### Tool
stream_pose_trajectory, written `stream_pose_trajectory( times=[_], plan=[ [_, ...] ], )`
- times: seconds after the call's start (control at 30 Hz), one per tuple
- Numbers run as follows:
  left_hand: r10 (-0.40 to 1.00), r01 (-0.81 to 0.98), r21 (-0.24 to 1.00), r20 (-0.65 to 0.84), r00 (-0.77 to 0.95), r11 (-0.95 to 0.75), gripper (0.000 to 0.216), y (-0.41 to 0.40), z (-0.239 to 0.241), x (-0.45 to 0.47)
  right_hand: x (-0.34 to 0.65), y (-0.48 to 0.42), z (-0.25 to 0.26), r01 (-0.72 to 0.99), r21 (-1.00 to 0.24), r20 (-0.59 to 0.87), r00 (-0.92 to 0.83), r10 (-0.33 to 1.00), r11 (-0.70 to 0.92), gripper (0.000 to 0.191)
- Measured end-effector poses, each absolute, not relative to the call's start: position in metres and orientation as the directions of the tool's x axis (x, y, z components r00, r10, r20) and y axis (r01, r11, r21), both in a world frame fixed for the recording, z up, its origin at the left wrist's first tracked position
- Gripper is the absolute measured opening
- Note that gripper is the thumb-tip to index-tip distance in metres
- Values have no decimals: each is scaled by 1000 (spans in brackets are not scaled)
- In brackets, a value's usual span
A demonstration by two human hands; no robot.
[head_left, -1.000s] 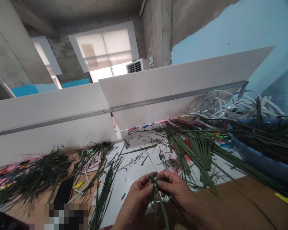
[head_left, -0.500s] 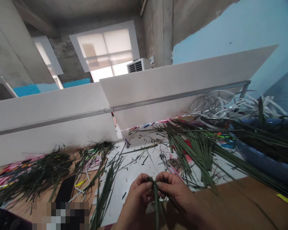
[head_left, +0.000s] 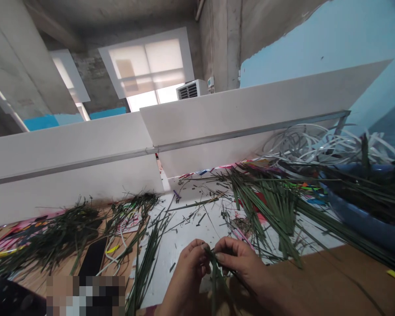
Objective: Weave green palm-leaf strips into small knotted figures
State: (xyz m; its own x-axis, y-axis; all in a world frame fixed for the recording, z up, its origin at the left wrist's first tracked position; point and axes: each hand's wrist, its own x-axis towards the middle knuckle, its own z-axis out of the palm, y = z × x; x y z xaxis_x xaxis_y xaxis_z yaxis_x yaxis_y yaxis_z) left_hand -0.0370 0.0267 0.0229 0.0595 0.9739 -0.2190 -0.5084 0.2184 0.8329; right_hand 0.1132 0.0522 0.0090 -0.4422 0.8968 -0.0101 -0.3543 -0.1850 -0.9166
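My left hand and my right hand meet at the bottom middle of the view, fingertips pinched together on a few thin green leaf strips that hang down towards me. Both hands sit just above a white sheet on the table. A large fan of long green leaf strips lies right of my right hand. A narrower bunch of strips lies left of my left hand.
A blue tub full of leaf strips stands at the right, with white plastic coils behind it. A dark pile of trimmings and a black phone lie at the left. White partition boards close off the back. Brown tabletop shows at the right.
My hands have shifted slightly lower and right in the view while still working the strips between the fingertips. The view has tilted a little.
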Motion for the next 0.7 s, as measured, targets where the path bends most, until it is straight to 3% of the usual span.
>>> stream_pose_trajectory(
  times=[0.17,0.4,0.7],
  plan=[
    [953,-547,790,-299,53,278,36,23,26,-36,113,50,11,-342,-930,21,-420,907,-137,32],
    [976,-594,777,-203,74,206,35,24,29,-35,115,50,13,-353,-927,34,-419,907,-128,28],
    [976,-621,757,-210,63,203,31,20,26,-29,112,46,13,-360,-923,47,-462,886,-138,20]
  ],
)
